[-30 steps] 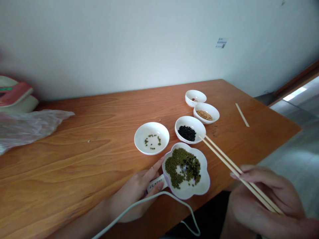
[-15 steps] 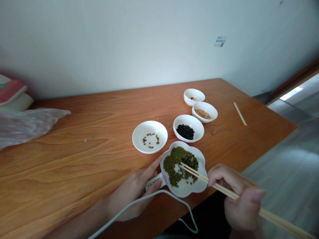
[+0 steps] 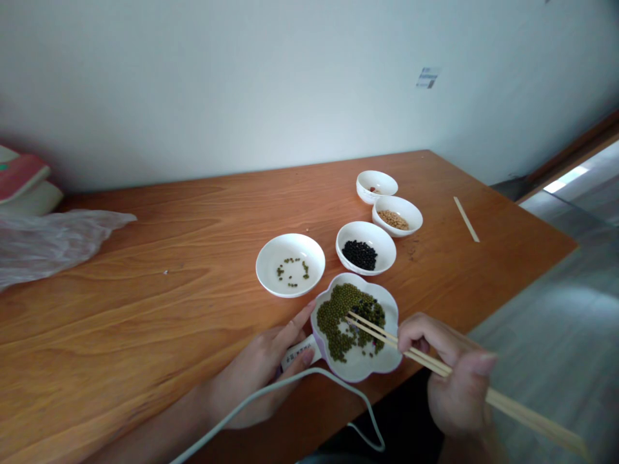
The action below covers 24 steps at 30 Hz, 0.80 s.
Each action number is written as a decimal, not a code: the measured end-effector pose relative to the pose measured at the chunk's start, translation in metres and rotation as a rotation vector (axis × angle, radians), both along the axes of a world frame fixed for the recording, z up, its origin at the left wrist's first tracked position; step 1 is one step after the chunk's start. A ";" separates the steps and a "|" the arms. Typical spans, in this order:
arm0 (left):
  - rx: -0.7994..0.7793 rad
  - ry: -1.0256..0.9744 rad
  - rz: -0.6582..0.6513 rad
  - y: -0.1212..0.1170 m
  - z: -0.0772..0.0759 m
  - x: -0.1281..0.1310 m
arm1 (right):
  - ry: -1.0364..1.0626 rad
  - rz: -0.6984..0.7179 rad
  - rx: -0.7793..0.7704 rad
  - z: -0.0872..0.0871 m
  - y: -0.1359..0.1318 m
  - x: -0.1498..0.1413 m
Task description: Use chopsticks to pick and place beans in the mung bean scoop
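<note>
My left hand (image 3: 264,374) is closed round the short labelled handle of a flower-shaped dish (image 3: 372,368) with a lilac rim. Green beans (image 3: 341,303) fill much of the dish, with black beans (image 3: 372,314) mixed in on its right side. In my right hand (image 3: 449,370) is a pair of wooden chopsticks (image 3: 377,330), their tips down among the beans near the dish's middle. Whether the tips pinch a bean is too small to tell. Just beyond the dish stand a white bowl (image 3: 271,277) with a few green beans and another bowl (image 3: 384,248) of black beans.
Farther back are a bowl of tan beans (image 3: 394,220) and a bowl (image 3: 377,180) with some reddish bits. A flat wooden strip (image 3: 467,219) lies at right. Clear plastic (image 3: 62,241) is at left. A white cable (image 3: 271,390) crosses before my left hand.
My right hand has brought the chopsticks from the black-bean bowl's edge left and down into the flower-shaped dish. My left hand keeps its hold on the handle.
</note>
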<state>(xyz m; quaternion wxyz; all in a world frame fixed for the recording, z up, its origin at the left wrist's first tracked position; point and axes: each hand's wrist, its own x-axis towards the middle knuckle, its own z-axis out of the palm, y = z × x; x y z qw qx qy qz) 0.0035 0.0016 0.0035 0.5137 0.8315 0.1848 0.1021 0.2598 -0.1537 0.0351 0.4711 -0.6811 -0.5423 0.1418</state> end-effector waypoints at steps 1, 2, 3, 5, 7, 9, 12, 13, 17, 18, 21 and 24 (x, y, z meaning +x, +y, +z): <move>-0.003 -0.004 -0.001 0.000 0.000 0.000 | 0.003 -0.001 0.000 -0.001 0.000 0.000; -0.005 -0.011 -0.004 0.000 0.000 0.000 | 0.004 -0.001 0.002 -0.001 0.000 0.000; -0.004 -0.017 -0.005 0.000 0.000 0.000 | 0.004 -0.002 0.003 -0.001 0.000 0.000; 0.000 -0.024 -0.005 0.000 0.001 0.000 | -0.001 -0.008 0.005 -0.001 0.000 0.001; 0.005 -0.026 -0.005 0.000 0.001 0.000 | -0.009 -0.005 0.007 -0.001 -0.001 0.002; 0.010 -0.020 -0.002 0.000 0.001 0.000 | -0.011 0.001 0.011 0.000 -0.002 0.002; 0.016 -0.001 0.004 0.000 0.001 -0.001 | -0.006 -0.011 0.017 0.000 -0.003 0.000; 0.016 0.005 0.004 0.000 0.001 -0.001 | -0.005 -0.023 0.019 0.000 -0.003 0.000; 0.005 0.008 0.001 0.001 0.001 0.000 | -0.006 -0.029 0.031 0.000 -0.003 -0.001; -0.003 0.010 0.005 0.000 0.001 0.000 | -0.006 -0.023 0.032 0.000 -0.003 0.000; -0.026 0.018 0.021 0.000 0.002 0.000 | 0.010 -0.039 0.054 0.003 -0.003 -0.001; -0.036 0.007 0.019 0.000 0.001 0.000 | 0.047 -0.131 0.122 0.008 -0.007 -0.005</move>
